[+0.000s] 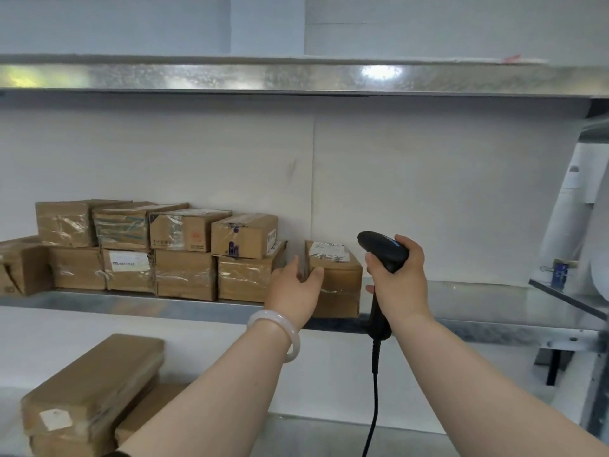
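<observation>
A single box [339, 282] stands on the metal shelf [461, 301], just right of the stacked boxes [184, 252], with a narrow gap between them. Its left front corner is held by the left hand [293, 291]. The thumb is laid on the near face and the fingers are slipped into the gap, though how firmly they close there cannot quite be made out. The scanner [384, 250] is gripped by the right hand [398, 282], fingers wrapped round the handle, and its cable [374, 407] hangs straight down.

For a clean read, the box is best steadied, or tipped a little forward so that the label [329, 250] is turned toward the scanner. The scanner's head should then be tilted down until it is aimed squarely at the barcode, with the cable kept off the box.

The label lies on the box's top face and faces up. A short face appears to be turned toward the person, with the long axis running back to the wall. The scanner's head is pointed left and slightly away, and its handle is nearly upright.
</observation>
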The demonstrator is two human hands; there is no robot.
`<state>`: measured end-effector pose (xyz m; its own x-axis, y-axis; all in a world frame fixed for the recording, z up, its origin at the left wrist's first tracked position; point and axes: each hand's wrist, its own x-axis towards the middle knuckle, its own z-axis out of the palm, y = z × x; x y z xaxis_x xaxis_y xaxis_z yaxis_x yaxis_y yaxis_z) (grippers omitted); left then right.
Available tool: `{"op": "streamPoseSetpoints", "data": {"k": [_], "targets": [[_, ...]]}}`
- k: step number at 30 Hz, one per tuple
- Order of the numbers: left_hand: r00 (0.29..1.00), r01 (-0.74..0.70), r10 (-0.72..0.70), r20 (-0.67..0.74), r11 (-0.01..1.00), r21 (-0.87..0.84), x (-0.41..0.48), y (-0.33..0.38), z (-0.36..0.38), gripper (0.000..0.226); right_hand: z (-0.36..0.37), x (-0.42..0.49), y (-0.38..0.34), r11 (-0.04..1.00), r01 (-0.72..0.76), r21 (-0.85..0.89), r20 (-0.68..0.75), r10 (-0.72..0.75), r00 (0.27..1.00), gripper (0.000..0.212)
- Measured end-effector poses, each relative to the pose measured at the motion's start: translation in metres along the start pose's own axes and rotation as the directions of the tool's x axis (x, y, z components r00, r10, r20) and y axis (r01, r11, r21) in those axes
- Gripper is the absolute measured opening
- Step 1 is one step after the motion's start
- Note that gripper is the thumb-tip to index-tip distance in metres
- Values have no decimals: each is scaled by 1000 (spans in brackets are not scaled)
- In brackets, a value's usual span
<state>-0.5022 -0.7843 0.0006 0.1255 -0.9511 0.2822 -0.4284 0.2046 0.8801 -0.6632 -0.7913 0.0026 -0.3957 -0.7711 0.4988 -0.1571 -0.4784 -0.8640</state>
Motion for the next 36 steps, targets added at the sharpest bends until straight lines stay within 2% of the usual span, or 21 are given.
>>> {"op": "streamPoseSetpoints", "data": {"k": [3,6,12,16,19,23,28,34,36], "targets": [[996,93,-93,18,995,-36,10,7,4,67,8,9,-1,999,-14,-40,43,16,999,54],[990,136,-132,52,988,-79,6,14,7,56,14,6,0,999,0,-40,71,3,997,53],[1000,-12,19,17,951,-310,-26,7,4,27,-4,-19,-2,995,84,45,29,-85,996,50],[994,-62,92,52,905,-422,-51,-5,2,39,-20,-51,-5,980,173,93,11,-175,984,50],[992,-84,119,48,884,-460,-72,-13,0,48,-29,-80,-1,971,189,145,14,-193,981,52],[995,-51,89,39,823,-566,-102,-35,2,52,-41,-119,10,961,186,203,27,-196,980,56],[999,-38,52,9,833,-553,-128,-62,3,41,-46,-156,21,965,156,209,58,-171,984,58],[1000,7,-9,-2,870,-493,-160,-99,-4,66,-40,-192,36,976,121,178,166,-151,974,57],[998,54,-67,-10,871,-488,-168,-114,-9,57,-35,-204,42,980,105,172,211,-141,967,56]]}}
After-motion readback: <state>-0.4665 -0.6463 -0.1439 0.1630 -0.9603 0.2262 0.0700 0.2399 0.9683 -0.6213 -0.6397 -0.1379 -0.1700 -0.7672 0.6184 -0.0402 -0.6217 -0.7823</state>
